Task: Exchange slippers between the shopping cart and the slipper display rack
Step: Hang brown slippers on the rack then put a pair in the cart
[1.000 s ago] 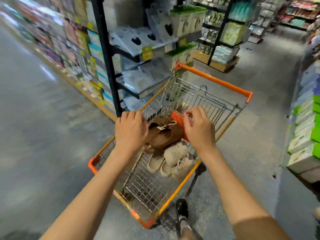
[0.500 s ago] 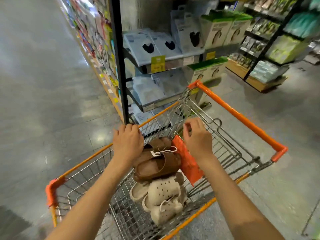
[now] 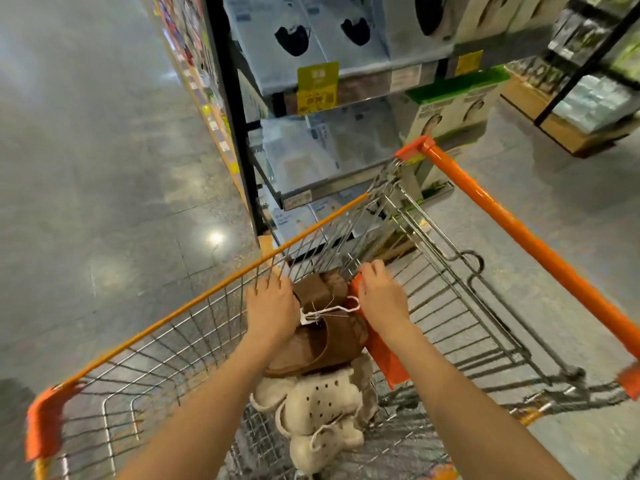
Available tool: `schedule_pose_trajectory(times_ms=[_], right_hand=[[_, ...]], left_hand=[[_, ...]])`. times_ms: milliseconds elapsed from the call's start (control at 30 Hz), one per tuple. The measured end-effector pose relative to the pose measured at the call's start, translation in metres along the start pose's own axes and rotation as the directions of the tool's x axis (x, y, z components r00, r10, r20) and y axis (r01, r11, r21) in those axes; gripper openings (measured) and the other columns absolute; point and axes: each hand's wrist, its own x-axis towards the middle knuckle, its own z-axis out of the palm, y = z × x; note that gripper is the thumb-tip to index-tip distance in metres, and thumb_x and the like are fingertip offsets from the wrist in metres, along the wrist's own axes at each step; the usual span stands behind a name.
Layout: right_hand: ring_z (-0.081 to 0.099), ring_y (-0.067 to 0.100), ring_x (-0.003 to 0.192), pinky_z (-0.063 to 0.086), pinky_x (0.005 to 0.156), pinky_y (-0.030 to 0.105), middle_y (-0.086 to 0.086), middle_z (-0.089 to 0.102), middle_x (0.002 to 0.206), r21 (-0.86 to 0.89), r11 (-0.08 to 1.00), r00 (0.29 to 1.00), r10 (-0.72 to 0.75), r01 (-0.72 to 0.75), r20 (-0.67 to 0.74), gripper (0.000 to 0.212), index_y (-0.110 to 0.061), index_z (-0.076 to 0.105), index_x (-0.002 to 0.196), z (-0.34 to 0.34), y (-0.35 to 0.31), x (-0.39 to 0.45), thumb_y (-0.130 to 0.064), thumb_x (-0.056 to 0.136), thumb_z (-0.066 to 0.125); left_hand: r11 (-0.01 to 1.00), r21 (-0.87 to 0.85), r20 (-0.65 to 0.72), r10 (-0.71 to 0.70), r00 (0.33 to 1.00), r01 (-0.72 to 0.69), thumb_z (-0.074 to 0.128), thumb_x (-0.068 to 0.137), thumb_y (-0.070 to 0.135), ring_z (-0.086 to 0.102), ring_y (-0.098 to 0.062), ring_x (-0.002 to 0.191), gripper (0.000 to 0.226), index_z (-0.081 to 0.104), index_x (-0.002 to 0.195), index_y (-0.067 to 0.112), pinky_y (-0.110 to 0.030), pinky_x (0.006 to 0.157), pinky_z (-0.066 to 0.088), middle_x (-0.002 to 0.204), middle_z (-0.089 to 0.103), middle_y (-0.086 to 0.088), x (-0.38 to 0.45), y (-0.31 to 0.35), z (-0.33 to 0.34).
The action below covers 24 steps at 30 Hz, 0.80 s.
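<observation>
An orange-trimmed wire shopping cart [image 3: 194,299] fills the lower view. Inside it, a brown slipper pair [image 3: 332,344] on a white hanger [image 3: 329,310] lies on top of cream perforated clogs [image 3: 322,407]. My left hand [image 3: 272,306] is down inside the cart, its fingers curled against the left side of the brown slippers. My right hand [image 3: 381,299] curls its fingers over the top edge of the orange seat flap [image 3: 384,358], just right of the slippers. No slipper display rack shows.
A black-posted shelf unit [image 3: 235,116] with packaged goods stands just beyond the cart's far side. The cart's orange handle bar [image 3: 519,233] runs along the right. Grey floor spreads to the left, and more shelving [image 3: 588,98] stands at the far right.
The view has swung and the cart and shelf unit now look nearer. Both hands keep their places by the brown slippers and the flap.
</observation>
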Motion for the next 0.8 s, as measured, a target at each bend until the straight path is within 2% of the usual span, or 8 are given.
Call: schedule_pose_trajectory(times_ms=[67,133,267,367,467,533,633,800], right_hand=[[0.063,0.031,0.067,0.047,0.041,0.031,0.013,0.059,0.085,0.021,1.0,0.995,0.016,-0.018,0.1,0.024,-0.006,0.063,0.091,0.02,0.006,0.004,-0.003,0.07,0.073],[0.061,0.034,0.089,0.051,0.061,0.038,0.015,0.057,0.105,0.081,0.992,0.972,0.078,-0.098,0.221,0.023,-0.006,0.058,0.108,0.036,0.011,0.009,-0.008,0.085,0.059],[0.052,0.03,0.116,0.045,0.092,0.037,0.011,0.048,0.131,0.066,0.967,0.842,0.181,-0.248,0.509,0.037,-0.012,0.044,0.129,0.069,0.022,0.014,-0.023,0.093,0.048],[0.05,0.034,0.121,0.043,0.099,0.04,0.017,0.04,0.14,0.005,0.962,0.752,0.21,-0.273,0.625,0.054,-0.009,0.027,0.142,0.092,0.028,0.009,-0.025,0.094,0.048],[0.05,0.037,0.12,0.04,0.098,0.039,0.022,0.042,0.137,0.011,0.909,0.67,0.299,-0.417,0.68,0.061,-0.003,0.02,0.143,0.113,0.032,0.001,-0.029,0.095,0.047],[0.05,0.036,0.12,0.04,0.097,0.037,0.024,0.049,0.132,0.046,0.847,0.618,0.348,-0.529,0.705,0.059,0.002,0.027,0.139,0.123,0.031,-0.001,-0.032,0.095,0.048],[0.046,0.036,0.125,0.037,0.101,0.035,0.023,0.049,0.135,0.126,0.689,0.521,0.401,-0.713,0.754,0.063,0.001,0.026,0.14,0.138,0.027,0.002,-0.034,0.094,0.05],[0.049,0.03,0.122,0.039,0.104,0.035,0.016,0.054,0.131,0.239,0.371,0.409,0.497,-0.897,0.765,0.047,-0.006,0.051,0.128,0.16,0.022,0.01,-0.029,0.088,0.061]], left_hand=[[1.0,0.007,0.094,-0.006,0.996,0.006,0.036,0.095,0.025,0.038,-0.032,0.129,0.039,0.041,0.131,0.01,-0.044,0.103,0.035,0.138,0.044,-0.013,0.006,0.006,0.016],[1.0,-0.005,0.184,-0.006,0.983,0.007,0.037,0.095,0.024,0.037,-0.031,0.13,0.04,0.039,0.132,0.01,-0.043,0.105,0.033,0.138,0.043,-0.012,0.01,0.012,0.033],[0.997,-0.045,0.323,-0.046,0.945,0.064,0.036,0.096,0.02,0.046,-0.028,0.124,0.035,0.041,0.129,0.012,-0.04,0.098,0.039,0.133,0.046,-0.01,0.018,0.021,0.064],[0.983,-0.092,0.424,-0.105,0.9,0.158,0.035,0.097,0.017,0.052,-0.028,0.12,0.04,0.035,0.136,0.011,-0.038,0.093,0.044,0.133,0.049,-0.01,0.022,0.02,0.089],[0.972,-0.139,0.465,-0.104,0.879,0.188,0.038,0.097,0.019,0.051,-0.029,0.121,0.058,0.015,0.148,0.009,-0.038,0.094,0.044,0.136,0.047,-0.011,0.021,0.02,0.107],[0.97,-0.159,0.47,-0.089,0.878,0.183,0.038,0.097,0.025,0.047,-0.029,0.122,0.064,0.006,0.15,0.01,-0.038,0.096,0.042,0.137,0.045,-0.012,0.024,0.021,0.114],[0.948,-0.232,0.454,-0.094,0.886,0.219,0.038,0.097,0.037,0.046,-0.029,0.123,0.064,0.013,0.149,0.009,-0.038,0.096,0.042,0.134,0.048,-0.012,0.03,0.024,0.118],[0.781,-0.455,0.477,-0.191,0.858,0.427,0.049,0.091,0.048,0.051,-0.031,0.118,0.066,0.029,0.139,0.008,-0.034,0.092,0.044,0.132,0.046,-0.015,0.042,0.033,0.122]])
